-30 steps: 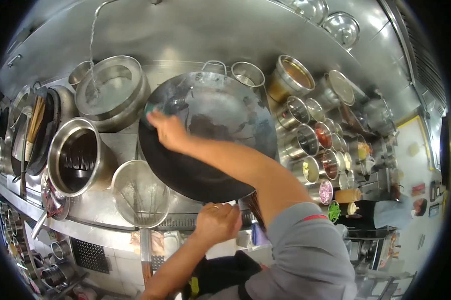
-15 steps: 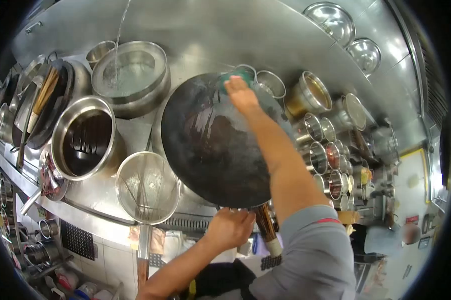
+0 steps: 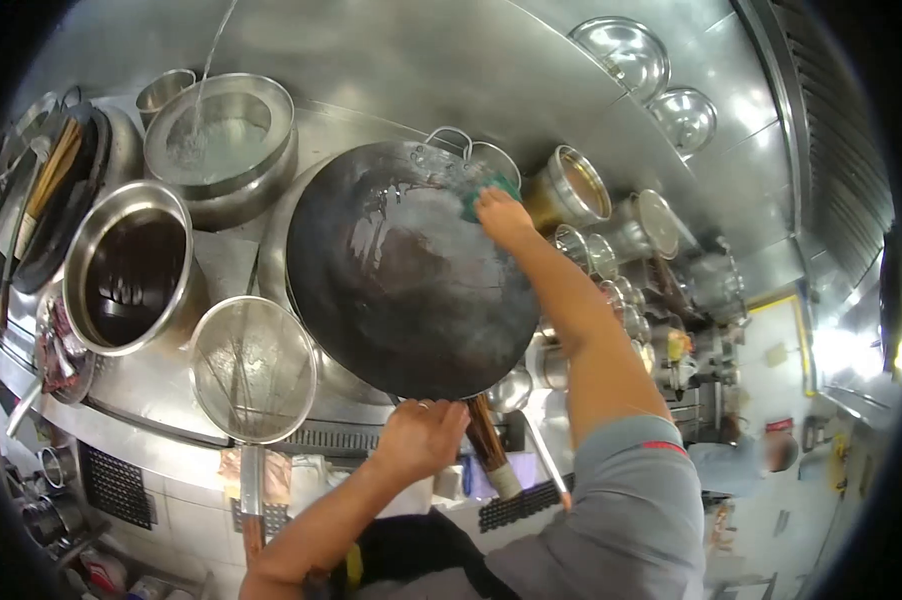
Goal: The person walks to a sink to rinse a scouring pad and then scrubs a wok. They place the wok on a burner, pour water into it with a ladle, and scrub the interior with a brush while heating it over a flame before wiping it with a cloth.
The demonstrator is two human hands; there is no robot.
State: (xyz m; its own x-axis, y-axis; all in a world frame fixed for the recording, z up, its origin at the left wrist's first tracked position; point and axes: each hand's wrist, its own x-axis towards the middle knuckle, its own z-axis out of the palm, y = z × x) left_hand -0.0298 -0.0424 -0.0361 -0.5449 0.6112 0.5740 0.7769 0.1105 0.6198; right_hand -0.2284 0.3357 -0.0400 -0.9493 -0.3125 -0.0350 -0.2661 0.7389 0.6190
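A large dark wok [image 3: 401, 290] fills the middle of the head view, its surface wet and streaked. My left hand [image 3: 423, 435], wearing a ring, is closed on the wok's near edge; the exact grip under the fingers is hidden. Pressed under my right hand [image 3: 503, 213] is a green scouring pad [image 3: 476, 198], against the wok's far right part near the rim. A metal loop handle [image 3: 449, 135] sticks up at the far rim. Just right of my left hand, a bamboo brush [image 3: 491, 445] points down past the wok.
Water runs into a steel pot [image 3: 221, 190] at the back left. In front stand a pot of dark liquid [image 3: 136, 270] and a round mesh strainer [image 3: 254, 370]. Several steel containers [image 3: 571, 190] line the right side. A person [image 3: 726, 465] is farther off.
My right hand has moved the scouring pad rightward along the far rim, uncovering the loop handle. My left hand keeps its hold. The whole view has shifted, putting the wok further left.
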